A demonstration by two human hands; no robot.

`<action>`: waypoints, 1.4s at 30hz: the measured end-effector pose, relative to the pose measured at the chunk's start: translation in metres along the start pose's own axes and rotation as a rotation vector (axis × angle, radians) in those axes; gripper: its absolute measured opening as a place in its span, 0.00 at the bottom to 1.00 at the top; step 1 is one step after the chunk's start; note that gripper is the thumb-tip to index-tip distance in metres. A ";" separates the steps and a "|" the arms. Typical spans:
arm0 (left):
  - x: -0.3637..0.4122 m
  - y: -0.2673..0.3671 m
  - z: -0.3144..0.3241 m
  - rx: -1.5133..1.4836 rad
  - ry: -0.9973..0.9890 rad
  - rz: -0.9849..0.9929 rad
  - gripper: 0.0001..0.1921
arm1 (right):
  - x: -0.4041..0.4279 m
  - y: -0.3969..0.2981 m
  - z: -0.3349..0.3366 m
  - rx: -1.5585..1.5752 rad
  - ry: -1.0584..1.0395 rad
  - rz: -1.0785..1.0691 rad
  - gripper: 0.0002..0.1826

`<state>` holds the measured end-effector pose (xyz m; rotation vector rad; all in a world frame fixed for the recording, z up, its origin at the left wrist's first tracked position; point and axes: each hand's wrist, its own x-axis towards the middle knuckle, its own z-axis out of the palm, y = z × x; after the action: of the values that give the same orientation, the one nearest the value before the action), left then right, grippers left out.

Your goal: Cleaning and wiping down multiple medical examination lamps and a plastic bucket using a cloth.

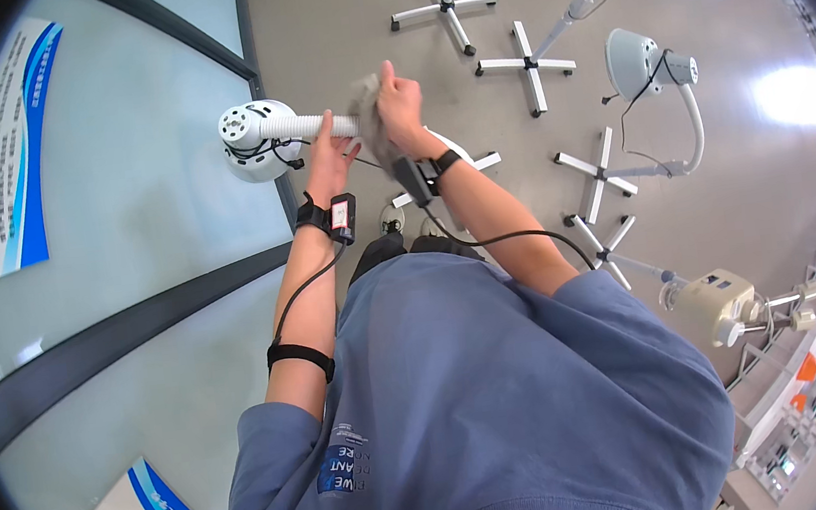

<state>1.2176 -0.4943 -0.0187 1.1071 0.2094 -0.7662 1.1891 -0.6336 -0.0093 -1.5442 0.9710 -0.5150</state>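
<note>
A white lamp-like device (263, 139) with a vented round head and a ribbed white hose (299, 127) stands at the left, beside the glass partition. My left hand (331, 159) holds the hose, its thumb across the ribs and its fingers below. A dark cord with a plug (295, 163) is wound about the device's head. Just to the right, my right hand (403, 108) is closed on a grey cloth (370, 104), blurred and hanging at the hose's right end. The hose's far end is hidden by this cloth. Both wrists wear black straps with cabled boxes.
Glass panels (142, 172) in dark frames fill the left, bearing posters with writing. Several white wheeled stands (529, 62) spread over the grey floor on the right. One carries a grey-white lamp head (631, 63), another a cream-coloured device (719, 302). Shelving lines the far right.
</note>
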 end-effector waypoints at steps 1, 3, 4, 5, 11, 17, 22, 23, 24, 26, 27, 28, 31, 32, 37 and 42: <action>-0.003 -0.004 -0.005 -0.019 -0.006 -0.030 0.18 | -0.002 -0.009 0.020 0.225 -0.060 0.074 0.31; -0.014 -0.002 -0.007 -0.052 -0.005 -0.051 0.21 | -0.013 -0.023 0.049 0.438 -0.137 0.148 0.30; -0.026 0.007 0.000 -0.191 -0.014 -0.053 0.23 | -0.020 -0.034 0.058 0.432 -0.162 0.227 0.28; -0.034 0.013 0.004 -0.328 -0.025 -0.053 0.26 | -0.024 -0.043 0.062 0.425 -0.186 0.305 0.26; -0.056 0.046 -0.058 -0.073 -0.122 -0.106 0.23 | -0.039 -0.056 0.058 -0.140 -0.541 -0.387 0.22; -0.083 0.091 -0.108 -0.175 -0.095 0.003 0.23 | -0.027 -0.039 0.057 -0.401 -0.478 -0.475 0.26; -0.073 0.127 -0.152 -0.382 0.079 0.394 0.24 | -0.036 -0.048 0.059 -0.842 -0.594 -0.441 0.32; -0.062 0.131 -0.155 -0.382 0.075 0.393 0.24 | -0.037 -0.048 0.059 -0.843 -0.589 -0.441 0.32; -0.048 0.133 -0.159 -0.302 0.061 0.376 0.24 | -0.038 -0.047 0.058 -0.840 -0.562 -0.460 0.33; -0.024 0.131 -0.176 -0.115 0.004 0.350 0.24 | -0.041 -0.043 0.060 -0.849 -0.551 -0.497 0.33; -0.014 0.129 -0.165 -0.114 -0.007 0.340 0.24 | -0.038 -0.040 0.056 -0.853 -0.540 -0.487 0.33; -0.008 0.126 -0.144 0.052 0.044 0.394 0.25 | -0.036 -0.038 0.053 -0.837 -0.532 -0.506 0.33; 0.017 0.116 -0.142 0.389 0.164 0.521 0.28 | -0.043 -0.039 0.051 -0.808 -0.505 -0.566 0.31; 0.026 0.111 -0.150 0.564 0.229 0.589 0.30 | -0.044 -0.040 0.052 -0.794 -0.503 -0.605 0.30; 0.037 0.131 -0.136 0.826 0.168 0.517 0.31 | -0.037 -0.027 0.045 -0.783 -0.451 -0.692 0.27; 0.063 0.146 -0.141 1.078 0.090 0.458 0.27 | -0.045 -0.024 0.049 -0.740 -0.411 -0.763 0.25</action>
<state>1.3876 -0.3684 -0.0095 2.1106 -0.4366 -0.3810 1.2088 -0.5687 0.0111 -2.5849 0.2032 -0.3310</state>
